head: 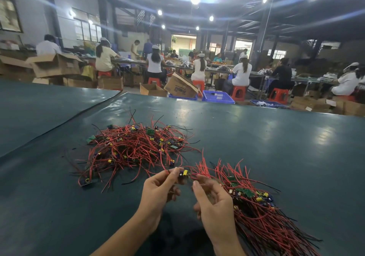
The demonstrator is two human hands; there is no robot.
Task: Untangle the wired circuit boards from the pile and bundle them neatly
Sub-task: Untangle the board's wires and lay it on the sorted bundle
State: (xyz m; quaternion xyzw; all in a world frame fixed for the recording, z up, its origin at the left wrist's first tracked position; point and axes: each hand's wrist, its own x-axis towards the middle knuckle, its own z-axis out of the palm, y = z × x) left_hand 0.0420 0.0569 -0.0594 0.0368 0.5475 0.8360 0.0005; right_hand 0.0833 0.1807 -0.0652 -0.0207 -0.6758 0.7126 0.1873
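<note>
A tangled pile of small circuit boards with red and black wires [136,147] lies on the dark green table [276,147], just beyond my hands. My left hand [160,190] pinches one small board with a yellow capacitor [184,173] between thumb and fingers. My right hand [213,202] holds that board's red wires [199,171] close to it. A combed-out bundle of boards and wires [254,206] lies to the right, under and beside my right hand, its wires running toward the table's near edge.
A seam in the table covering [65,121] runs diagonally at the left. Beyond the far edge stand blue crates [218,96], cardboard boxes [180,87] and several seated people at long benches.
</note>
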